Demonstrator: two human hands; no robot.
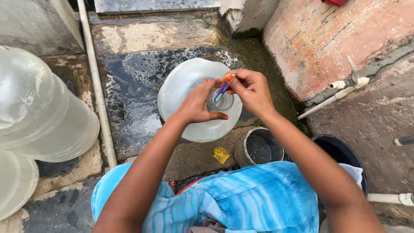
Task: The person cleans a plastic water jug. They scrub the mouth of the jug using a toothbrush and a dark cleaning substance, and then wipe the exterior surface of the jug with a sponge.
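Now, jug: big clear plastic water jug upright, neck up.
Brush: purple-orange brush slants into neck.
R hand: fingers pinching brush.
L hand: fingers curled round neck.

Clear jug, purple-orange brush, yellow cloth scrap, blue-white streaked garment.

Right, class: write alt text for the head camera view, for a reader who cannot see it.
Seen from above, a person's left hand grips the neck of a big clear water jug standing on wet stone floor, while the right hand pushes a purple and orange brush into its mouth. A metal pot, yellow scrap and more jugs sit nearby.
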